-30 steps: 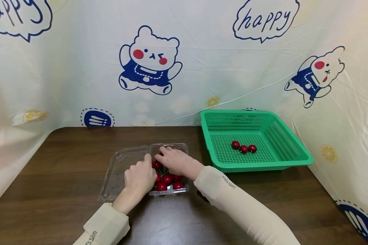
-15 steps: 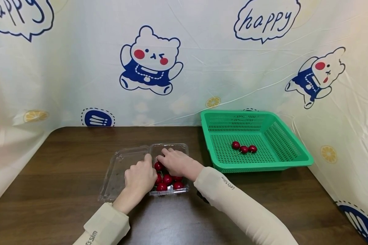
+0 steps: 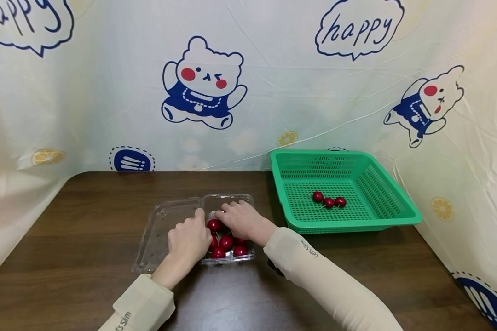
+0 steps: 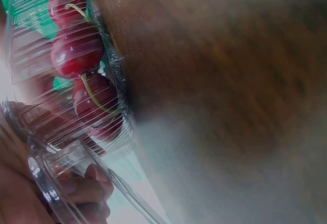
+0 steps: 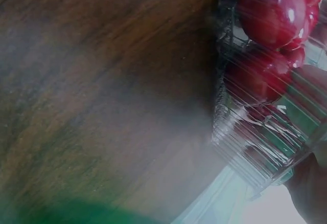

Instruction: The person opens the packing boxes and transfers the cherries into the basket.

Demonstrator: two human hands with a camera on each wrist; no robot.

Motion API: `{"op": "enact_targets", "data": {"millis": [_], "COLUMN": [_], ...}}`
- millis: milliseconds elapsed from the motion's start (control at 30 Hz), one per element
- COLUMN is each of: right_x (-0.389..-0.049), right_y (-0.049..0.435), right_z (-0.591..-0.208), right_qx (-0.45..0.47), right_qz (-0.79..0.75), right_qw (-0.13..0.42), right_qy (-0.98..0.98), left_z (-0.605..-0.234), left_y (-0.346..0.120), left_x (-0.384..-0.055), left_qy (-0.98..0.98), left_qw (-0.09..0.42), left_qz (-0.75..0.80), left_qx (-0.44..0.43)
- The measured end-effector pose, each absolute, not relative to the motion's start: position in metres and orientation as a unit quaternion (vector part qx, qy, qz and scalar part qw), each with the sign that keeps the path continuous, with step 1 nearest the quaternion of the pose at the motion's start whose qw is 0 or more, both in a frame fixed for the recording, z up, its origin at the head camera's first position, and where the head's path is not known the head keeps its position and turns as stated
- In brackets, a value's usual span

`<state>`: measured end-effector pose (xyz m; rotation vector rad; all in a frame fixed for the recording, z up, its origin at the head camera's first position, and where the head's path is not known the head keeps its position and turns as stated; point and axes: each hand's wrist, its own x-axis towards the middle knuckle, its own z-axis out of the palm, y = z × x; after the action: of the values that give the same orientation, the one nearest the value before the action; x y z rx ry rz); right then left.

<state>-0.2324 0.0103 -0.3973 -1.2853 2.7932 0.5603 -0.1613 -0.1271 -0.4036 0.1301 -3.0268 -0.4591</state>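
A clear plastic clamshell box (image 3: 228,260) sits on the table with several dark red cherries (image 3: 226,242) in it. My left hand (image 3: 189,239) grips its left side, where the open lid (image 3: 157,232) joins; in the left wrist view the fingers (image 4: 84,191) curl around the rim. My right hand (image 3: 245,221) reaches down into the back right of the box, fingertips bent among the fruit and hidden from above. Through the ribbed wall in the right wrist view, cherries (image 5: 273,17) lie beside my fingers (image 5: 309,83); whether these pinch one is unclear.
A green mesh basket (image 3: 348,225) stands to the right of the box, with three cherries (image 3: 329,202) on its floor. The brown wooden table (image 3: 240,303) ends at a printed curtain (image 3: 273,92) at the back and sides.
My right hand has shifted slightly to the right inside the box, showing a bit more of the cherry between the hands. My left hand stays in place.
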Motion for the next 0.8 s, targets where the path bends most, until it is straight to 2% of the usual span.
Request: {"op": "enact_targets", "data": {"millis": [100,333,800], "right_x": [-0.2326,-0.2326,-0.2363], "right_y": [0.0112,0.0116,0.0144], "right_z": [-0.3984,-0.4013,-0.4005], "right_qx": [-0.416,-0.416,-0.42], "right_qz": [0.176,0.142,0.127], "right_qw": [-0.005,0.013,0.012], "right_qy": [0.892,0.898,0.898], "left_z": [-0.4039,-0.4043,-0.403], "left_y": [-0.1269,-0.1269,-0.1267], "left_x": [-0.1614,-0.1619,-0.1612], "left_qy": [-0.987,-0.987,-0.988], "left_qw": [0.042,0.041,0.036], "left_qz": [-0.15,-0.148,-0.146], "left_qx": [0.042,0.043,0.045]}}
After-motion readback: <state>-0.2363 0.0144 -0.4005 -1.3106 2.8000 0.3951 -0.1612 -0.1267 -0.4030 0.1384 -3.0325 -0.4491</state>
